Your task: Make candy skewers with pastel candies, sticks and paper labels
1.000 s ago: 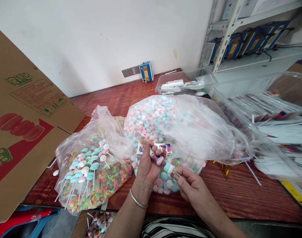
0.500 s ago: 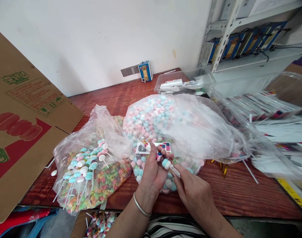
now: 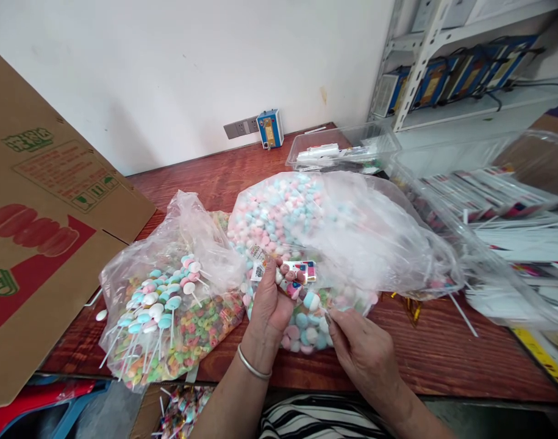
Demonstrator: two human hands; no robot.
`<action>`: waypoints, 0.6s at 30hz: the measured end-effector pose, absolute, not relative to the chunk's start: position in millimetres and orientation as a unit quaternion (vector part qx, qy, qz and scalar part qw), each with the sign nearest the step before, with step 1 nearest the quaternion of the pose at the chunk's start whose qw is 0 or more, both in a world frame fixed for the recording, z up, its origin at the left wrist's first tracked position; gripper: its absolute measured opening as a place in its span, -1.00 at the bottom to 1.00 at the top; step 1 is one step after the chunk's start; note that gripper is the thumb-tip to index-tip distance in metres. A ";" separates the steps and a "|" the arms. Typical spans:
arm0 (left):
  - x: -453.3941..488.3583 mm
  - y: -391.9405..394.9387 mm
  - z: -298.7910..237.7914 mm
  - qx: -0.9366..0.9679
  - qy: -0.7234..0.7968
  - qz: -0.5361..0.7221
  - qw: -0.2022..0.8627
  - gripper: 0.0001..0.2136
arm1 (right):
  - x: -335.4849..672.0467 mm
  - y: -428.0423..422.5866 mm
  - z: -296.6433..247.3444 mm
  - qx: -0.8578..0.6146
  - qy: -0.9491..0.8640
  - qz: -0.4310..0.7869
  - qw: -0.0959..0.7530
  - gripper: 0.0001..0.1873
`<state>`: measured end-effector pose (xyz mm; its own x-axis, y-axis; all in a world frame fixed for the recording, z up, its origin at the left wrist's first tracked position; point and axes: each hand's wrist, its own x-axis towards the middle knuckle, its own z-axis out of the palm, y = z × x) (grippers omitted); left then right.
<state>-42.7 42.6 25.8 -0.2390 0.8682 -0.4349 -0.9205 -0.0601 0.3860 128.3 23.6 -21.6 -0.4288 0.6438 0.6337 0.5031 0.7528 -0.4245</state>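
Observation:
My left hand (image 3: 272,305) is closed around a small printed clear wrapper (image 3: 259,253), one end of which sticks up past the thumb. Between the hands is a blue-and-white marshmallow lollipop (image 3: 311,300), its head close to my left fingers. My right hand (image 3: 365,347) pinches its white stick. Below them lies a large clear bag of pastel marshmallows (image 3: 274,213), with a printed card (image 3: 310,271) showing behind my left fingers. To the left, several marshmallow lollipops (image 3: 155,312) rest on a clear bag of coloured ring sweets (image 3: 210,329).
A cardboard box (image 3: 54,231) stands at the left edge. Clear trays (image 3: 301,143) with packets and sticks line the back and right. A small blue device (image 3: 270,129) sits by the wall sockets. Below the table edge, a box holds wrapped sweets (image 3: 182,411).
My right hand has moved slightly right and down, still on the stick, and the lollipop's head sits farther from my left palm. My left hand has shifted a little left.

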 end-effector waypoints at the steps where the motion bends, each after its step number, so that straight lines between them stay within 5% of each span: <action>1: -41.7 42.6 26.6 -0.051 0.305 0.721 0.620 -0.78 | 129.4 23.9 -22.2 -0.340 -0.845 0.062 0.409 -0.86; 5: -33.8 42.9 29.7 -0.066 0.309 0.736 0.599 -0.80 | 130.4 23.7 -22.8 -0.357 -0.835 0.121 0.401 -0.86; 10: -27.1 41.7 30.5 -0.038 0.298 0.753 0.585 -0.81 | 124.8 19.4 -16.4 -0.386 -0.583 0.635 0.328 -0.67; 13: -25.5 41.3 30.8 -0.026 0.278 0.752 0.598 -0.79 | 121.3 17.0 -11.8 -0.331 -0.372 0.828 0.259 -0.62; 18: -13.9 40.7 29.2 -0.016 0.290 0.741 0.605 -0.80 | 114.3 19.0 -7.3 -0.339 -0.431 0.779 0.302 -0.64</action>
